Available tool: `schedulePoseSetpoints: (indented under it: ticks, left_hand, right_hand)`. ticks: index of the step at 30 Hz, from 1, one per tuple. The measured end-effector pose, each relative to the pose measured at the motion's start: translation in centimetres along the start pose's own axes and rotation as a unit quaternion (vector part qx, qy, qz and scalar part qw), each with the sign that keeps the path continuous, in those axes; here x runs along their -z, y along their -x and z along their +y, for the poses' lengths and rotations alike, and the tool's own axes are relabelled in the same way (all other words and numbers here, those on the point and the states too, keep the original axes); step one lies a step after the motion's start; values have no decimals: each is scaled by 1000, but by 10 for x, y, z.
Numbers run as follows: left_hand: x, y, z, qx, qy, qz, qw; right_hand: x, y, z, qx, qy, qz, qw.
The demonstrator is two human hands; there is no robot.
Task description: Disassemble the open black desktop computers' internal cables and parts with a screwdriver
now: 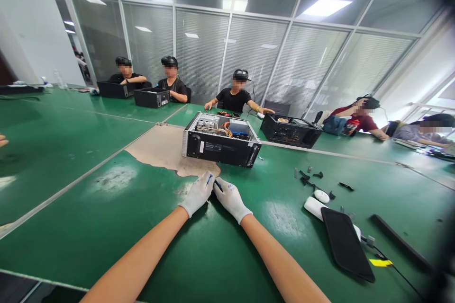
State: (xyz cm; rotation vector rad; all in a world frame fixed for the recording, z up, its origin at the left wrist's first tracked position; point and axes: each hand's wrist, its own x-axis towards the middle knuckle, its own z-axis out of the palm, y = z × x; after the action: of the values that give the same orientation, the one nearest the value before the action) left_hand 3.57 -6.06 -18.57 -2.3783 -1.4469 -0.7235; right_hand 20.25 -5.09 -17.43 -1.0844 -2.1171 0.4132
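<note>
My left hand and my right hand wear white gloves and meet in front of me, low over the table. The fingers of both are drawn together in a pinch. Small dark and blue bits show at the fingertips; whether these are a held thing or glove markings, I cannot make out. Just beyond my hands lies an open computer case, on its side, with its open face upward. Grey drive bays, orange and pale cables and a blue part show inside it. Neither hand touches the case.
The green table has a bare, torn patch. To the right lie a black flat pad, a white power strip, a white mouse, a black bar and several small black pieces. Another case stands beyond, near seated people.
</note>
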Motion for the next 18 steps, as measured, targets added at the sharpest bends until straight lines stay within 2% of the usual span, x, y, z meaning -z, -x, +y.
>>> schedulePoseSetpoints:
  ticks: [7,13,18]
  left_hand:
    - [9,-1,4,4,-13,-9,1000]
    - [14,-2,7,20,16,0,1000]
    - [18,-3,8,14,8,-16,1000]
  right_hand:
    - [1,0,-2,3,2,-1,1000]
    - [1,0,-3,1,-1,-1,1000]
    - [1,0,-2,1,-2,-1,1000]
